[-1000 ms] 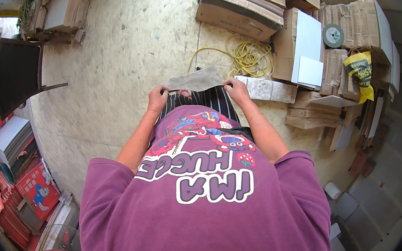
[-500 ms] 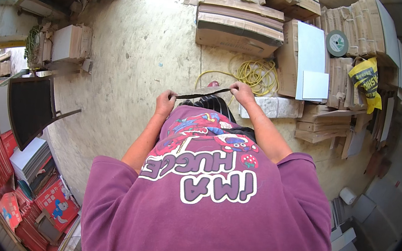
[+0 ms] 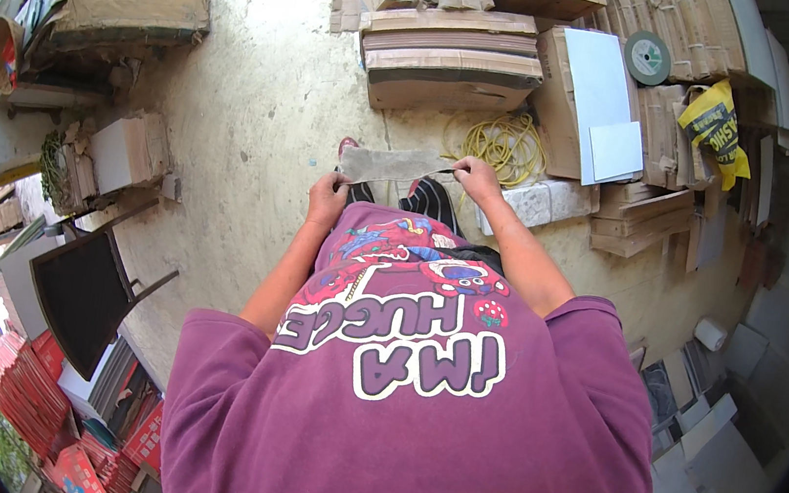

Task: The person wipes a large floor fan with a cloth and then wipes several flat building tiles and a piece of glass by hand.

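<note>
My left hand (image 3: 327,196) and my right hand (image 3: 476,180) are out in front of my lower body, both with closed fingers. Between them stretches a thin grey rectangular piece (image 3: 392,164), perhaps cloth or sheet material. Its left end is gripped in my left hand, its right end in my right hand, where a short dark bit shows at the fingers. A thin line runs along its near edge. Beyond and below it, my striped dark trousers (image 3: 431,202) and reddish shoes partly show.
Coiled yellow hose or cord (image 3: 505,150) lies on the floor ahead, beside a white wrapped block (image 3: 543,204). Stacked cardboard boxes (image 3: 452,61) and pale panels (image 3: 595,99) stand behind it. At left are a dark-seated chair (image 3: 79,292) and a large carton (image 3: 134,0).
The piece between my hands has turned from a narrow dark strip to show its wide grey face. My view has shifted, with the chair appearing closer in, and both shoes now show.
</note>
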Demonstrator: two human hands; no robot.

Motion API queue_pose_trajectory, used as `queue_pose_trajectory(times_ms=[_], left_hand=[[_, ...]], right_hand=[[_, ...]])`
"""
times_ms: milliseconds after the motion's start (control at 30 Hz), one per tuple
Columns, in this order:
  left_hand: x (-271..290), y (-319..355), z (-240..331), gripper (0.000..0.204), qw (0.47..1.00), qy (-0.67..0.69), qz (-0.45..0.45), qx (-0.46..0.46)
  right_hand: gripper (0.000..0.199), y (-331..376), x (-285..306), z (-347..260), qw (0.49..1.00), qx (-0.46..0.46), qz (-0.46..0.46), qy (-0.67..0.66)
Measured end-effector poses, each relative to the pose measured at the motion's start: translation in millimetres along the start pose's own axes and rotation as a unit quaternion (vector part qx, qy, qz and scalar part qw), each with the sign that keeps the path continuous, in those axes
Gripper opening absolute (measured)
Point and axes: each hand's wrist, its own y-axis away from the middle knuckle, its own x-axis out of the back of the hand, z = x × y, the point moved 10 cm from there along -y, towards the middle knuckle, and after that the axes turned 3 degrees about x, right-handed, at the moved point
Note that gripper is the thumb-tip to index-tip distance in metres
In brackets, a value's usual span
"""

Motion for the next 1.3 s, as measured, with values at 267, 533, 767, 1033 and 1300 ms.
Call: queue_pose_trajectory(times_ms=[267,533,767,1033,1300], left_hand=[[23.8,-89.7,24.2,0.009,0.994,-0.028,-0.093,-0.055],[34.2,-158.9,39.7,0.009,0.988,-0.058,-0.129,-0.066],[1.2,-204.6,79.1,0.009,0.980,-0.095,-0.144,-0.093],[-87.0,-266.2,170.3,0.010,0.962,-0.139,-0.190,-0.137],[-227.5,-343.2,316.8,0.016,0.935,-0.148,-0.225,-0.231]], right_hand=[[0.019,-13.8,-5.6,-29.0,0.994,-0.047,0.068,-0.069],[0.020,-19.1,-13.6,-41.9,0.992,-0.063,0.080,-0.071],[0.020,-56.4,19.7,-22.5,0.986,-0.103,0.082,-0.104],[0.018,-95.1,73.2,43.2,0.961,-0.140,0.132,-0.199],[0.015,-129.2,197.1,130.3,0.915,-0.157,0.268,-0.257]])
